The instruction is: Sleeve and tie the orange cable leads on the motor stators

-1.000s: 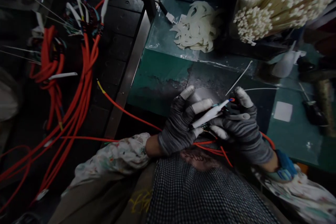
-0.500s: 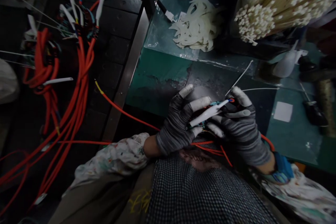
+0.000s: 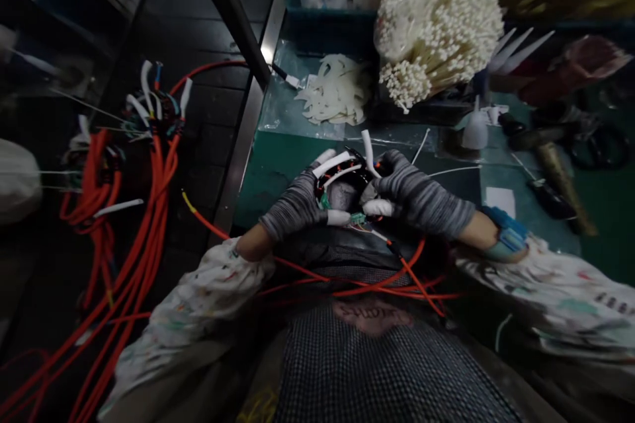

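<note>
A ring-shaped wire-wound part, which looks like a motor stator (image 3: 358,176), sits in front of my body between both gloved hands. My left hand (image 3: 300,201) wraps its left side, thumb at the near edge and fingers at the far edge. My right hand (image 3: 421,195) grips the right side, its white-tipped thumb along the near rim. A white sleeve (image 3: 368,151) stands up from the far right of the ring, and another white sleeve (image 3: 333,164) lies along the far left. An orange cable (image 3: 409,271) runs from the near side over my lap. My palms hide part of the ring.
Similar wound rings with bundled orange cables (image 3: 153,211) lie at left. Pale curved strips (image 3: 340,89) rest on plastic at the bench's back. Behind them is a bundle of white-tipped ties (image 3: 436,39). A hammer (image 3: 565,185) and a small white bottle (image 3: 475,131) lie right.
The ring has been turned so its opening shows, and a white sleeve now stands up from it. Both hands have shifted around its sides. The camera view has moved too.
</note>
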A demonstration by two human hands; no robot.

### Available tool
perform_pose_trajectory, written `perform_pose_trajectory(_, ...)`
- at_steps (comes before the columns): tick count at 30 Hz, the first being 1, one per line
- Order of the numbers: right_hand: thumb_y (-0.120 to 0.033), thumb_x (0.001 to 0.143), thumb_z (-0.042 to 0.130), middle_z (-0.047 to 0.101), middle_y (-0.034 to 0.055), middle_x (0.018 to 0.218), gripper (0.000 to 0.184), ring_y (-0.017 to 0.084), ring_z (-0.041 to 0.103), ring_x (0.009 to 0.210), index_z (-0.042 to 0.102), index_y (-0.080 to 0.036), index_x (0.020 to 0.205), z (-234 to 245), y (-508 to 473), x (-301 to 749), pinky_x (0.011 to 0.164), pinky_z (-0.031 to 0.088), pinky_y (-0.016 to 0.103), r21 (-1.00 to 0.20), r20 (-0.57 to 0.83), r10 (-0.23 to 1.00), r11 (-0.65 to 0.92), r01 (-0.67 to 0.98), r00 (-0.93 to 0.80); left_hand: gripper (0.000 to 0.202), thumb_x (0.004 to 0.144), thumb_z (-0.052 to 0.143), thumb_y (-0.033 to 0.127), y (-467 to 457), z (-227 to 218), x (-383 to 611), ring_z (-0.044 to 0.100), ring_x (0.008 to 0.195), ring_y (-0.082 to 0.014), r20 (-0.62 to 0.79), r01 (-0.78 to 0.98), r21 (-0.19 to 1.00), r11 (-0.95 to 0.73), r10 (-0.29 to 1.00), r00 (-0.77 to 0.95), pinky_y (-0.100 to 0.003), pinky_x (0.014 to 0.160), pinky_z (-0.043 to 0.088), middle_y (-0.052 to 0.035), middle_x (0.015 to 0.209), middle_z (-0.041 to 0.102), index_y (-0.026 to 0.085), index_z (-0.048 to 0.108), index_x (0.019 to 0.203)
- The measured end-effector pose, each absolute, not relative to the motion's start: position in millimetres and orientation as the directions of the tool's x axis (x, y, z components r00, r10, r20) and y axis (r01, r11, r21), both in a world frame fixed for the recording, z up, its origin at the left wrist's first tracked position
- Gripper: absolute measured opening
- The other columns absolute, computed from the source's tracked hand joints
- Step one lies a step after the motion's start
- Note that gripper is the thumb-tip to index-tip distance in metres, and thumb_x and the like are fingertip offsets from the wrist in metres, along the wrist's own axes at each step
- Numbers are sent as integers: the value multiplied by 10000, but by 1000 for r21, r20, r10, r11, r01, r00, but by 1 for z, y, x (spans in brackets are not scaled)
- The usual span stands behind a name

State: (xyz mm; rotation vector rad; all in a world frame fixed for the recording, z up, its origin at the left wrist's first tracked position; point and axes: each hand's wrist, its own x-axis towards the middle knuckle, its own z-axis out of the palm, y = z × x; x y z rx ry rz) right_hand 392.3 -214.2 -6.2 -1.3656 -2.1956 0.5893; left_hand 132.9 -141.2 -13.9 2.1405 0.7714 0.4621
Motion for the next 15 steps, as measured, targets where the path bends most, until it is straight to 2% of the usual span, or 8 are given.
perform_pose_trajectory(2, -331, 1022, 643, 663, 104, 904, 271, 270, 592, 864, 795, -241, 817, -14, -203, 395, 805, 601, 478, -628, 199, 885, 445, 638, -421, 1105, 661, 1032, 484, -141, -8, 135, 478, 1540, -436, 123, 530, 652, -542, 766, 631, -589, 1235, 495, -192, 1660, 496, 218, 498, 1592)
perform_pose_trajectory(3, -312, 1047, 599, 673, 101, 929, 274, 266, 605, 881, 814, -245, 892, -16, -200, 395, 812, 604, 472, -651, 221, 881, 453, 610, -418, 1045, 669, 1030, 472, -146, -4, 135, 530, 1483, -436, 189, 590, 557, -584, 782, 595, -593, 1195, 516, -191, 1601, 557, 214, 539, 1555)
perform_pose_trajectory(5, -274, 1079, 536, 702, 108, 1108, 286, 266, 655, 1012, 821, -255, 1083, -17, -205, 393, 882, 615, 472, -641, 295, 895, 444, 626, -334, 612, 818, 938, 393, -158, 4, 138, 668, 1274, -372, 291, 603, 347, -719, 693, 659, -562, 1078, 557, -118, 1349, 735, 254, 692, 1361)
perform_pose_trajectory(7, -274, 1083, 555, 677, 114, 1313, 278, 283, 654, 1197, 789, -270, 1233, -12, -221, 389, 984, 596, 494, -517, 403, 889, 419, 747, -219, 142, 972, 761, 271, -170, 14, 140, 720, 1080, -296, 271, 510, 182, -840, 542, 796, -503, 964, 559, -36, 1082, 798, 288, 776, 1112)
perform_pose_trajectory(8, -309, 1078, 592, 666, 120, 1364, 273, 296, 645, 1240, 771, -270, 1280, -7, -233, 388, 1004, 583, 501, -432, 458, 867, 410, 803, -196, 112, 1001, 695, 227, -174, 18, 141, 721, 1045, -279, 242, 470, 142, -871, 491, 837, -484, 936, 546, -20, 1017, 798, 288, 782, 1037)
perform_pose_trajectory(10, -443, 1060, 653, 706, 142, 1312, 349, 319, 665, 1183, 738, -245, 1334, 3, -259, 386, 944, 576, 495, -270, 499, 829, 427, 863, -254, 148, 1003, 648, 224, -178, 26, 142, 706, 1096, -286, 185, 437, 133, -890, 455, 871, -488, 959, 515, -36, 1048, 802, 264, 785, 1040)
perform_pose_trajectory(12, -506, 1064, 641, 766, 135, 1172, 402, 310, 690, 1050, 720, -220, 1335, 10, -283, 385, 831, 559, 455, -145, 434, 815, 483, 863, -384, 174, 983, 662, 307, -179, 29, 142, 692, 1122, -302, 184, 425, 170, -889, 452, 873, -502, 986, 488, -68, 1108, 802, 228, 782, 1082)
perform_pose_trajectory(15, -232, 1093, 591, 806, 73, 1044, 217, 258, 692, 953, 727, -218, 1262, 10, -301, 385, 761, 506, 383, 5, 367, 806, 497, 867, -464, 299, 986, 691, 486, -179, 24, 141, 688, 1093, -300, 281, 417, 201, -886, 460, 842, -491, 992, 463, -84, 1119, 801, 208, 780, 1054)
